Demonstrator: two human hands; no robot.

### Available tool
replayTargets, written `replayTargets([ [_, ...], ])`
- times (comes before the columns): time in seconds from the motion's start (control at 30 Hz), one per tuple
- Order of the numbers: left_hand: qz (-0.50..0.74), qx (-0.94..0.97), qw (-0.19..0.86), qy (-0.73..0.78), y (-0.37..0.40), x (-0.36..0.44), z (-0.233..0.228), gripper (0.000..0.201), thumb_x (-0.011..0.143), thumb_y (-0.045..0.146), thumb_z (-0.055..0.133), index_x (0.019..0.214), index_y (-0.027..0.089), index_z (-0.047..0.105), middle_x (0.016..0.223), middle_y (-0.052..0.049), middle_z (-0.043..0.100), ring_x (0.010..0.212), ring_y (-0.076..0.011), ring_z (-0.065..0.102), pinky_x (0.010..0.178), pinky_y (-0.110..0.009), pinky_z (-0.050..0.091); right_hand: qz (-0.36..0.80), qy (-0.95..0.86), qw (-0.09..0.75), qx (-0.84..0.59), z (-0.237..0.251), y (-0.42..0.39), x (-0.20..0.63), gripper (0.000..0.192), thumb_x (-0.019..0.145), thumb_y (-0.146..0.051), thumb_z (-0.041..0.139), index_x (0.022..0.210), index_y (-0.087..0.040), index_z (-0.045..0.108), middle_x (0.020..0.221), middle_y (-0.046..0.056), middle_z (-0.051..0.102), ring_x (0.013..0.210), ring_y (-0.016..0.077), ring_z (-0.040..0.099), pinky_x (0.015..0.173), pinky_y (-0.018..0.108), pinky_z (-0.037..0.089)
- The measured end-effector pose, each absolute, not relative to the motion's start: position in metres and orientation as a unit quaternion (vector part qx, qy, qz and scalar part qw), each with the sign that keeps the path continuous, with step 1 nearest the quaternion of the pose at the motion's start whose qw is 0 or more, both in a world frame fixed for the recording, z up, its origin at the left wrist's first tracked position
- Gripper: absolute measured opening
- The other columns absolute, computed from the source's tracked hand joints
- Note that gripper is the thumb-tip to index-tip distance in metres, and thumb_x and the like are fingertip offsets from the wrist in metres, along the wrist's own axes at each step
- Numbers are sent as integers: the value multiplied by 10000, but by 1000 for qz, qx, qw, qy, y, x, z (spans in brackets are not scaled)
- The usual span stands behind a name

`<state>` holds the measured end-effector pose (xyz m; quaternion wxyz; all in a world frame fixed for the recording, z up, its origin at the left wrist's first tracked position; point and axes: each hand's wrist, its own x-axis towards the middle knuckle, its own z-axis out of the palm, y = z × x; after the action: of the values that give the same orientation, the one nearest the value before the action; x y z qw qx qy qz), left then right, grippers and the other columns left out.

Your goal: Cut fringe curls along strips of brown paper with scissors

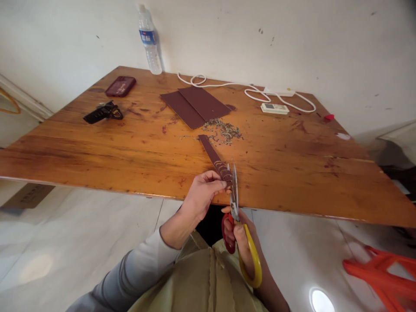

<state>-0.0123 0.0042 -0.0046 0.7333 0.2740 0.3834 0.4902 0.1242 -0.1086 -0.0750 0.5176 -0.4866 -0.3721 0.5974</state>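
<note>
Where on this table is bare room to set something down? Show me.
Bare wood: right of the scissors, nearer than the remote; left of the left hand, nearer than the black clip. Crowded: the middle, with sheets, scraps and strip.

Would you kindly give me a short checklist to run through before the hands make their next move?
1. Brown strip held: ok, pinched in the left hand.
2. Scissors in grip: ok, the right hand holds the handles.
3. Left fingertips well away from the blades: not ok, they look very near.
4. Strip properly between the blades: cannot tell from this angle.
5. Two brown sheets away from the blades: ok, they lie farther back.
6. White cable out of the way: ok, near the wall.
</note>
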Motion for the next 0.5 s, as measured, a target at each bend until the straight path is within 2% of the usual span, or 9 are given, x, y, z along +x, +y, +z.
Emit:
replayTargets([
  [0.17, 496, 250, 740, 379, 4, -12, -4, 212, 582, 148, 865, 632, 184, 663, 651, 9, 693, 638, -133, 668, 717, -274, 577, 603, -372, 512, -486, -78, -107, 124, 672, 851, -845, 787, 1146, -248, 698, 664, -120, 353, 481, 86, 231, 405, 215, 210],
  [0.37, 489, 249, 742, 386, 4, -12, -2, 207, 599, 143, 844, 631, 187, 644, 659, 6, 696, 630, -127, 669, 719, -267, 563, 581, -396, 513, -492, -80, -111, 120, 712, 899, -882, 693, 1221, -247, 674, 711, -61, 490, 520, 129, 330, 460, 264, 267],
  [0.5, 483, 269, 732, 398, 4, -12, -3, 169, 609, 156, 822, 618, 184, 655, 636, 11, 668, 620, -122, 652, 693, -255, 524, 566, -420, 500, -503, -83, -111, 121, 653, 921, -840, 684, 1214, -257, 677, 749, -29, 527, 554, 155, 356, 472, 284, 289],
])
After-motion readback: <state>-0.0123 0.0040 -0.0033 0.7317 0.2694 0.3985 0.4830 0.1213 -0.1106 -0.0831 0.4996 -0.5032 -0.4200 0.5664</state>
